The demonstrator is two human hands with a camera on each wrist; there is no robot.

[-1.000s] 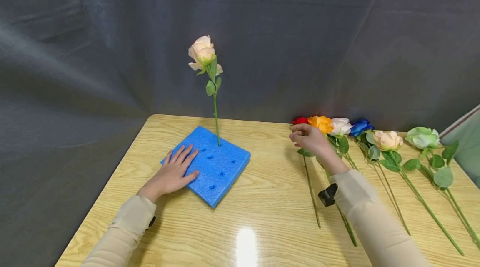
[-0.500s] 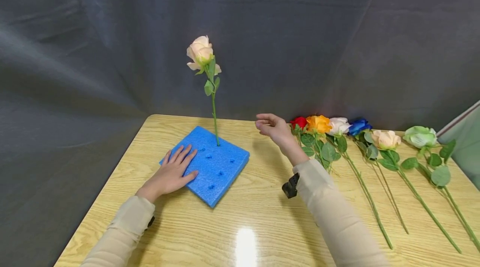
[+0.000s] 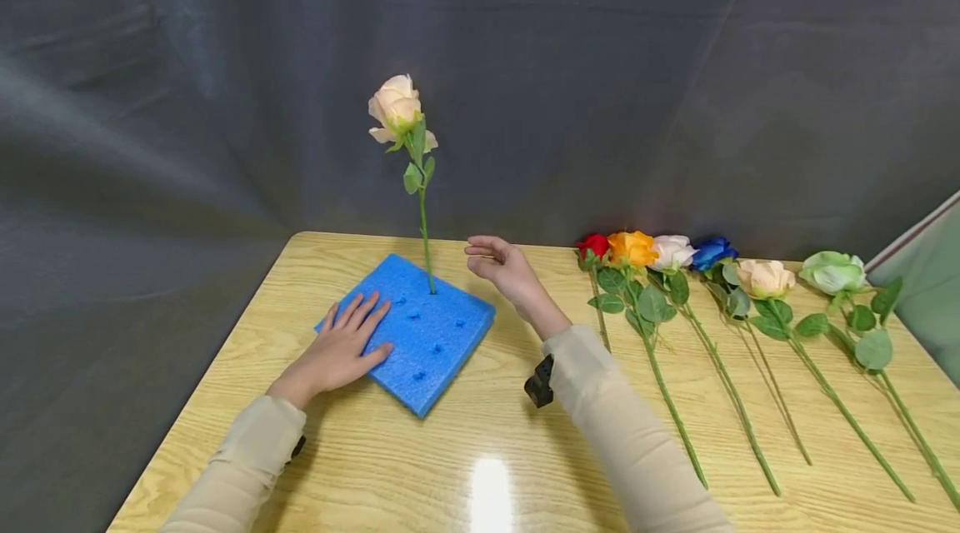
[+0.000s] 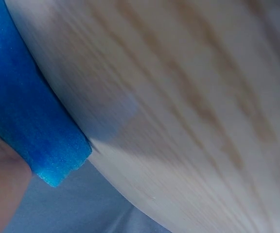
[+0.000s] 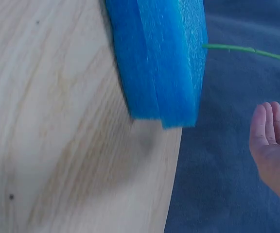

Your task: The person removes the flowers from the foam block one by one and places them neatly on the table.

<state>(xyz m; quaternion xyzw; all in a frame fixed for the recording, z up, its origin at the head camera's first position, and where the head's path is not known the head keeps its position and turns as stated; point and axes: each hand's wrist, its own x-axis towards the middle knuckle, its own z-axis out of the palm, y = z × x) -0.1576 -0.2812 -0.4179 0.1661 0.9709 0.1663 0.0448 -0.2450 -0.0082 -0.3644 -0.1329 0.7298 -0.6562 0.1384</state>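
A blue foam block [image 3: 442, 362] with several small holes lies on the table at the left. One pale peach rose [image 3: 395, 104] stands upright in it, its green stem [image 5: 249, 50] rising from near the far corner. My left hand [image 3: 337, 356] rests flat on the block's left side, fingers spread; in the left wrist view only part of that hand [image 4: 4, 179] shows beside the foam. My right hand [image 3: 510, 273] hovers above the table just right of the block, holding nothing. Its fingers are loosely bent in the right wrist view, apart from the stem.
Along the table's right side lie several roses: red [image 3: 593, 246], orange [image 3: 632, 249], white [image 3: 672, 251], blue [image 3: 713, 253], peach [image 3: 764, 278] and light green [image 3: 832, 272]. A dark curtain [image 3: 525, 83] hangs behind the wooden table [image 3: 360, 466].
My right hand has moved left, from over the red and orange roses toward the blue foam block. The left hand stays on the block.
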